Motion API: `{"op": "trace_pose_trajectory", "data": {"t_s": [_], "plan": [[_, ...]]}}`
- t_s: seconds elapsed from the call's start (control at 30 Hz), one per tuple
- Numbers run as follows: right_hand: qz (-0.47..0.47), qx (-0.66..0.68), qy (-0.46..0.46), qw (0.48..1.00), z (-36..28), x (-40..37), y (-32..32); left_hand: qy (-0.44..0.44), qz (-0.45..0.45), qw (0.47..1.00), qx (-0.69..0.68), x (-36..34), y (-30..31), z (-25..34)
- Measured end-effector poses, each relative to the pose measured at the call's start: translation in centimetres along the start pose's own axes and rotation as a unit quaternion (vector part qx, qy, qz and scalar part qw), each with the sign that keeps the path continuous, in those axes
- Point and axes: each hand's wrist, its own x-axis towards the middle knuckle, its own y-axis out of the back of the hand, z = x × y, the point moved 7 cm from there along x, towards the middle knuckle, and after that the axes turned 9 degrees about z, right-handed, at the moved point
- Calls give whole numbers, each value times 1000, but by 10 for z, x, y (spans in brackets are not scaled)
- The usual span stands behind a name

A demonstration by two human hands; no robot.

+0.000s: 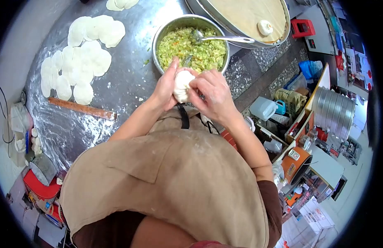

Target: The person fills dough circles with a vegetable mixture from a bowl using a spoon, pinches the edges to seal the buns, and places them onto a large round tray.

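A white pleated bun [183, 85] rests in my left hand [166, 84], whose fingers curve around its far side. With its fingers pinched at the bun's right edge, my right hand [214, 94] grips the dough. Just beyond both hands stands a metal bowl [155, 53] of chopped green filling [177, 44]. A metal spoon [226, 39] lies in it, its handle across the right rim. Flat dough wrappers [86, 62] overlap on the floured table to the left. One finished-looking bun [265, 27] sits on the lined round steamer tray [241, 14].
A wooden rolling stick [82, 108] lies on the metal table [131, 74] left of my arms. At the right are a white jug [263, 108], stacked metal steamer rings [332, 111] and an orange round container [296, 165]. A red stool [40, 188] stands at the lower left.
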Motion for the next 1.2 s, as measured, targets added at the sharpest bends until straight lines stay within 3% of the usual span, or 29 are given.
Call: {"op": "trace_pose_trajectory", "data": {"t_s": [0.3,0.37,0.43,0.5,0.57,0.6,0.67,0.87,1.0,1.1,1.17,1.2], "plan": [[-29,-10,84,996,-18,-7,-31,16,18,999,-26,-5,42,-13],[-47,21,56,997,-10,4,-32,-7,37,999,-29,-5,56,-8],[-53,146,-105,982,34,26,-42,4,39,999,-38,-8,62,2],[5,-28,-88,996,82,45,-59,-23,78,996,-35,-2,75,13],[-11,-126,19,992,106,59,-82,-35,66,996,-48,-1,77,20],[-11,-126,21,992,117,62,-91,-36,59,996,-51,-1,76,24],[-118,-216,81,966,128,63,-118,-36,53,996,-58,-1,77,28],[-172,-259,155,938,133,68,-149,-44,32,994,-92,0,81,33],[-190,-288,157,925,130,77,-153,-48,23,993,-103,1,81,36],[-153,-276,96,944,124,83,-131,-60,27,992,-106,4,79,42],[-72,-105,-78,989,113,85,-100,-69,35,992,-102,8,76,47],[-54,-26,-158,986,98,84,-87,-89,42,989,-110,11,73,51]]}}
